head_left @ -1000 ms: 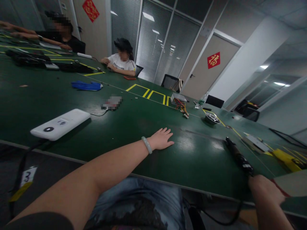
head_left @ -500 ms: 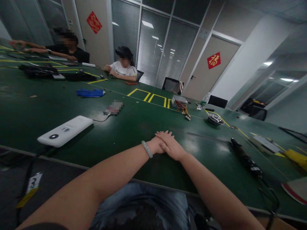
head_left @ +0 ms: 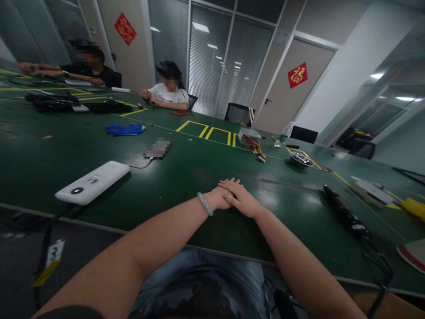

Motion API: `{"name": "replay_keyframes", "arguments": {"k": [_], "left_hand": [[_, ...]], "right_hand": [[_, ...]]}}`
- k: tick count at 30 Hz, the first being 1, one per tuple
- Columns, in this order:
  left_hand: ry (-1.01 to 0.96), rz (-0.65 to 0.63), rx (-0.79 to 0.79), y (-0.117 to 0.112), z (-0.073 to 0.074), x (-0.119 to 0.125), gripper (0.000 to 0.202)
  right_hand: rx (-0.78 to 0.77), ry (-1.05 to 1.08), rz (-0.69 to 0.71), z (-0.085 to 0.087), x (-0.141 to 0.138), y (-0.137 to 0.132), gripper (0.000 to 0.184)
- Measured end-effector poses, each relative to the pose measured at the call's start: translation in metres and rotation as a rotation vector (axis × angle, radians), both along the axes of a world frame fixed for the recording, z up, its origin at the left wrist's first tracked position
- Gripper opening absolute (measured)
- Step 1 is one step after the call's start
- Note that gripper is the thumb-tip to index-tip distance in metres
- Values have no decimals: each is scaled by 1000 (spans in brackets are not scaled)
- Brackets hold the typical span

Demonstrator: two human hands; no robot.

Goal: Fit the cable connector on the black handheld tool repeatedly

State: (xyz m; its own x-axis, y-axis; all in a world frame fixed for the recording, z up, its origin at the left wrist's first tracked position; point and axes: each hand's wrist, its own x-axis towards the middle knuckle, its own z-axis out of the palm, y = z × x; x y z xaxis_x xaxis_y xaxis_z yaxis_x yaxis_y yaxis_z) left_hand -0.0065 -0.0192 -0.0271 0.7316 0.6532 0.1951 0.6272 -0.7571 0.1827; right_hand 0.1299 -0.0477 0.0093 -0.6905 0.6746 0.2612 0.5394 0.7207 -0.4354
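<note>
Green table [head_left: 186, 164] bearing overlapped hands [head_left: 243, 200], white device [head_left: 96, 178], blue glove [head_left: 125, 129]

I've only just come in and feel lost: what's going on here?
Someone is at a green table with the right hand laid over the left hand; neither holds any object. A white device lies to their left and a black device to their right, both apart from the hands. Across the table sit a person in white and, farther left, a person in black.

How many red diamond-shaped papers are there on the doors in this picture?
2. One red paper is on the left door, behind the seated people; the other red paper is on the right door. Both show fully.
</note>
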Motion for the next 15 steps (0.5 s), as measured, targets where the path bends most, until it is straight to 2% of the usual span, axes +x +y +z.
{"name": "replay_keyframes", "arguments": {"k": [9,15], "left_hand": [[78,-16,-51,3,4,-6,61],[-4,-59,-19,3,6,-4,58]], "right_hand": [[-56,-8,-32,7,13,-2,50],[-23,-29,-126,-1,27,5,46]]}}
